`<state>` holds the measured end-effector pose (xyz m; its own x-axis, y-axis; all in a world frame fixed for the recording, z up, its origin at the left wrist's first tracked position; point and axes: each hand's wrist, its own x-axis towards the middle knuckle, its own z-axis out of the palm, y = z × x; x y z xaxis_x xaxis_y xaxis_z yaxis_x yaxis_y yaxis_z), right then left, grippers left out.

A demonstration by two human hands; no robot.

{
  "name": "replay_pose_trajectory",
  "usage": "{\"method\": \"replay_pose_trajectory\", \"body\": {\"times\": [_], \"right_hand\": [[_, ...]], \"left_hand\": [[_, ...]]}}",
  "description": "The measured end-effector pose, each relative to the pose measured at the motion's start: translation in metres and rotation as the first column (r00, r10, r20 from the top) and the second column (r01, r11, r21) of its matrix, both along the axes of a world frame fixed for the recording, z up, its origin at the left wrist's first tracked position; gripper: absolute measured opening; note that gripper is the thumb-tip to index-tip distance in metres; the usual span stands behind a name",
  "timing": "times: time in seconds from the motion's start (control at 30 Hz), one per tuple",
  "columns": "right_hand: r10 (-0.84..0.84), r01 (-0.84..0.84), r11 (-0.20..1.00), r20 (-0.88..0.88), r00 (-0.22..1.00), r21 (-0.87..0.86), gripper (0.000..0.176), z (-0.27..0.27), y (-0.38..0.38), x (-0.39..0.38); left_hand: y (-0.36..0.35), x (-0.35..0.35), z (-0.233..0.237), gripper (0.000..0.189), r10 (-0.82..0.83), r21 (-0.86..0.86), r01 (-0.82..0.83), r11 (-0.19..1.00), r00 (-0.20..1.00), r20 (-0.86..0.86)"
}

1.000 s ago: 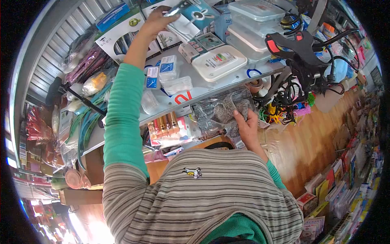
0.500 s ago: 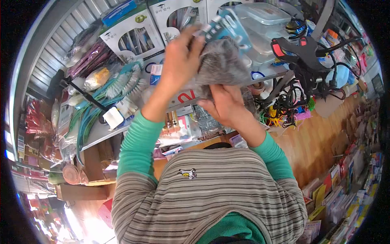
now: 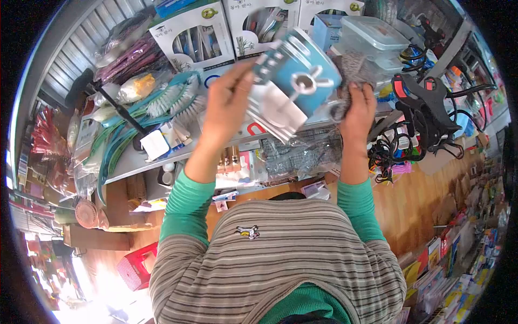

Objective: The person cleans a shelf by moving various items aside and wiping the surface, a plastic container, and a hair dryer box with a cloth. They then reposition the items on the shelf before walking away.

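Observation:
My left hand (image 3: 229, 105) is closed on the left edge of a blue-and-white printed package (image 3: 318, 70), which is tilted and blurred over the shelf. A round white picture shows on its face. To its right, my right hand (image 3: 359, 110) has its fingers wrapped on a bunched grey fuzzy cloth (image 3: 359, 67). The cloth is partly behind the package and my fingers. Behind both hands are white boxes with cut-out windows (image 3: 218, 19) and clear plastic containers (image 3: 372, 35).
Blue-green handled brushes (image 3: 172, 102) lie on the shelf at left, near a black rod with a white tag (image 3: 155, 144). A black clamp-like holder (image 3: 429, 108) and cables stand at right. Below is wooden floor (image 3: 415, 197); a red stool (image 3: 137, 267) sits lower left.
My hands have moved apart. The package has swung down in front of the shelf, its blue face now showing, while my right hand has carried the grey cloth to the right.

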<state>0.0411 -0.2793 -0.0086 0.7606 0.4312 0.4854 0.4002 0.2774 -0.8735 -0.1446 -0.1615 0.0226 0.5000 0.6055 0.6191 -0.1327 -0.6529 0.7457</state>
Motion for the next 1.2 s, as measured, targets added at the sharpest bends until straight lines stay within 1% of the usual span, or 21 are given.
{"method": "replay_pose_trajectory", "body": {"times": [0.03, 0.1, 0.17, 0.27, 0.4, 0.43, 0.47, 0.5, 0.57, 0.63, 0.67, 0.83, 0.87, 0.9, 0.93, 0.97, 1.0, 1.03, 1.1, 1.17, 1.2], "right_hand": [[-0.022, 0.018, 0.999, 0.146, 0.989, 0.03, 0.028, -0.001, 0.001, 0.004], [-0.069, 0.038, 0.996, 0.416, 0.907, 0.083, 0.039, -0.006, 0.004, 0.011], [-0.119, 0.042, 0.99, 0.648, 0.752, 0.132, 0.053, -0.012, 0.005, 0.017], [-0.11, -0.09, 0.967, 0.711, 0.694, 0.238, 0.066, 0.003, 0.013, 0.001], [-0.23, -0.015, 0.954, 0.763, 0.604, 0.299, 0.055, 0.0, 0.019, -0.003], [0.133, -0.18, 0.97, 0.259, 0.957, 0.167, 0.047, -0.003, 0.013, -0.008], [0.417, -0.389, 0.909, -0.384, 0.824, 0.152, 0.041, -0.005, 0.004, -0.015], [0.43, -0.39, 0.903, -0.369, 0.824, 0.18, 0.038, 0.003, -0.011, -0.026], [0.45, -0.401, 0.893, -0.35, 0.822, 0.207, 0.037, 0.004, -0.03, -0.025], [0.197, -0.166, 0.98, -0.551, 0.811, 0.107, 0.034, -0.02, -0.044, -0.001], [0.197, -0.163, 0.98, -0.553, 0.809, 0.112, 0.034, -0.027, -0.048, 0.002], [0.131, -0.018, 0.981, -0.596, 0.793, 0.191, 0.033, -0.048, -0.073, 0.002], [-0.028, 0.103, 0.988, -0.531, 0.847, 0.112, 0.026, -0.064, -0.071, 0.005], [-0.035, 0.111, 0.987, -0.528, 0.849, 0.113, 0.026, -0.075, -0.071, 0.005], [-0.197, 0.201, 0.98, -0.181, 0.964, 0.001, 0.024, -0.083, -0.072, 0.001], [-0.301, 0.321, 0.945, 0.202, 0.932, -0.072, 0.022, -0.088, -0.074, -0.005], [0.128, -0.072, 0.99, -0.54, 0.832, 0.124, 0.02, -0.045, -0.078, -0.023], [0.124, -0.067, 0.99, -0.538, 0.834, 0.124, 0.02, -0.052, -0.079, -0.022], [0.332, -0.243, 0.943, -0.569, 0.753, 0.229, 0.019, -0.069, -0.079, -0.021], [0.36, -0.268, 0.933, -0.587, 0.725, 0.241, 0.018, -0.069, -0.078, -0.028], [0.343, -0.254, 0.939, -0.606, 0.718, 0.232, 0.017, -0.072, -0.076, -0.03]], "left_hand": [[0.004, -0.001, 0.003, 0.024, -0.008, -0.001, 0.008, 1.0, 1.0, -0.003], [0.009, 0.0, 0.015, 0.026, -0.094, -0.55, 0.252, 0.796, 0.95, 0.299], [0.005, 0.017, 0.022, 0.028, -0.094, -0.566, 0.255, 0.784, 0.95, 0.298], [0.006, 0.054, 0.018, 0.028, -0.157, -0.452, 0.239, 0.86, 0.965, 0.212], [0.042, 0.077, 0.022, 0.031, -0.131, -0.423, 0.211, 0.881, 0.969, 0.21], [0.048, 0.078, 0.027, 0.033, -0.102, -0.397, 0.175, 0.901, 0.975, 0.198], [0.054, 0.081, 0.036, 0.033, -0.061, -0.416, 0.146, 0.897, 0.976, 0.209], [0.066, 0.079, 0.038, 0.033, -0.054, -0.416, 0.141, 0.899, 0.976, 0.212], [0.101, 0.068, 0.038, 0.036, -0.096, -0.485, 0.021, 0.875, 0.987, -0.129], [0.129, 0.064, 0.031, 0.037, -0.094, -0.453, -0.034, 0.891, 0.962, -0.256], [0.14, 0.066, 0.026, 0.038, -0.097, -0.413, -0.076, 0.907, 0.919, -0.382], [0.162, 0.102, 0.004, 0.037, -0.186, -0.396, -0.033, 0.918, 0.846, -0.5], [0.163, 0.111, 0.002, 0.037, -0.227, -0.384, 0.005, 0.923, 0.814, -0.535], [0.164, 0.121, -0.001, 0.038, -0.264, -0.372, 0.043, 0.927, 0.779, -0.568], [0.17, 0.134, -0.014, 0.041, -0.21, -0.278, 0.059, 0.959, 0.804, -0.556], [0.179, 0.145, -0.023, 0.041, -0.216, -0.279, 0.065, 0.958, 0.805, -0.553], [0.19, 0.157, -0.031, 0.044, -0.132, -0.107, 0.08, 0.991, 0.705, -0.696], [0.185, 0.16, -0.026, 0.048, -0.019, 0.065, 0.119, 0.991, 0.593, -0.805], [0.186, 0.165, -0.026, 0.059, -0.012, 0.174, 0.253, 0.952, 0.597, -0.802], [0.197, 0.174, -0.031, 0.072, -0.023, 0.031, 0.145, 0.989, 0.36, -0.933], [0.192, 0.167, -0.03, 0.083, -0.152, -0.12, 0.103, 0.988, 0.413, -0.898]]}}
